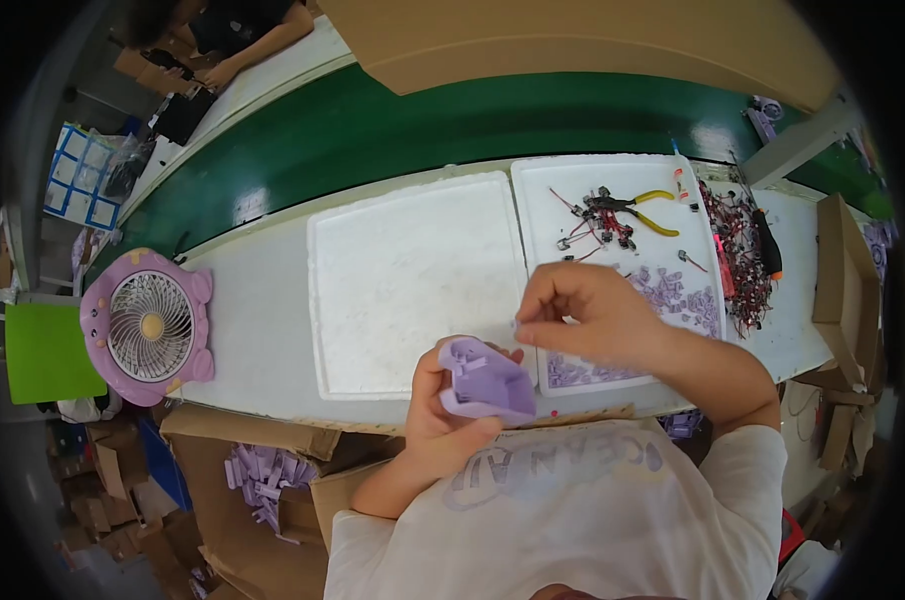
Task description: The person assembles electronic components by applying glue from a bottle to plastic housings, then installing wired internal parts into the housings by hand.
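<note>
My left hand (435,405) is wrapped round a light purple plastic housing (493,385), a hollow shell with its open side up. Just above and to the right of it, my right hand (593,315) has thumb and forefinger pinched together. A tiny pale purple plastic piece (517,324) shows at those fingertips, too small to make out in detail. Under my right wrist lies a white foam tray (533,215). Many small purple plastic parts (673,295) are scattered in it, partly hidden by my forearm.
A second white foam tray (413,280) lies left. Yellow-handled pliers (655,210) and wired components (608,225) occupy the right tray; more wires (741,260) heap beyond. A purple fan (151,325) stands left. Below, a cardboard box (243,540) holds purple parts. Another person (253,35) works across the green belt (303,135).
</note>
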